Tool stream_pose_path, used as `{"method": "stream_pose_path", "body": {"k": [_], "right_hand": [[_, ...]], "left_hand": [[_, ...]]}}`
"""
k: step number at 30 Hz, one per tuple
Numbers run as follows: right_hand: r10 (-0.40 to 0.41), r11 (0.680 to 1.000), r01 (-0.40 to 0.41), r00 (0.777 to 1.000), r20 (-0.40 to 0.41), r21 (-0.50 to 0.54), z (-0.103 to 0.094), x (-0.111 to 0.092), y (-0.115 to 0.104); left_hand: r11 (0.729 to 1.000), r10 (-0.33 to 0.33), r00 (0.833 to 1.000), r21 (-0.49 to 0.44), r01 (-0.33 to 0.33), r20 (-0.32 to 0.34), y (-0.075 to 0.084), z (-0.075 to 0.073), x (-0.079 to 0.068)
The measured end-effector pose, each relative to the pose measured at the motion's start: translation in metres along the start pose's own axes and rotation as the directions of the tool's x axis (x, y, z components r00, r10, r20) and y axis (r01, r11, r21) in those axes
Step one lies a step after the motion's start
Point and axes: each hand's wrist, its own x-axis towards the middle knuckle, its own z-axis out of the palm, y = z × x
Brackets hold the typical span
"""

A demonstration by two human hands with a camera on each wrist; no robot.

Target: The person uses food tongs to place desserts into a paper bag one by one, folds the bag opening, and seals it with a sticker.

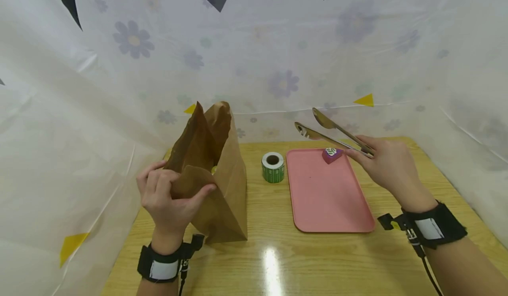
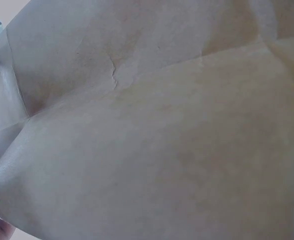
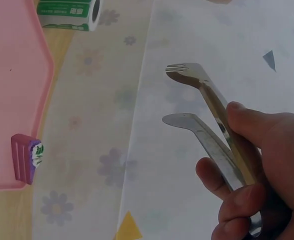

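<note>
Head view: left hand point(image 1: 166, 201) grips the paper bag point(image 1: 235, 181), centre-left; right hand point(image 1: 393, 168) holds spread tongs point(image 1: 323, 118), right.

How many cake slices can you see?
1: the purple cake slice, in the far right corner of the pink tray. More could be hidden inside the paper bag.

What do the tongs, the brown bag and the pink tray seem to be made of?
Tongs: probably stainless steel, fairly polished; the arms look silvery and catch reflections.
Brown paper bag: apparently kraft paper with a mostly matte finish, shown by its creases and thin edges.
Pink tray: likely smooth moulded plastic, given the even color and rounded raised rim, though coated metal is possible.
</note>
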Motion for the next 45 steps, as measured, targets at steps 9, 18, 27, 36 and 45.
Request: {"method": "stream_pose_path", "body": {"k": [9,18,27,36,45], "right_hand": [[0.084,0.996,-0.085,0.992,0.098,0.004,0.018,-0.003,0.030],[0.165,0.986,-0.168,0.969,0.185,0.004,0.030,-0.007,0.053],[0.225,0.973,-0.233,0.930,0.289,-0.008,0.037,-0.010,0.064],[0.271,0.958,-0.285,0.889,0.369,-0.017,0.048,-0.017,0.079],[0.316,0.943,-0.329,0.851,0.420,-0.044,0.055,-0.021,0.090]], "left_hand": [[1.000,-0.002,1.000,-0.001,0.002,-0.006,0.000,0.001,0.000],[1.000,0.004,1.000,-0.004,-0.004,-0.018,0.001,0.001,0.002],[1.000,0.006,1.000,-0.002,-0.006,-0.027,0.001,0.002,0.001],[1.000,0.001,1.000,0.000,-0.001,-0.020,0.000,0.001,0.000],[1.000,0.002,1.000,0.001,-0.002,-0.014,-0.001,0.002,-0.002]]}}
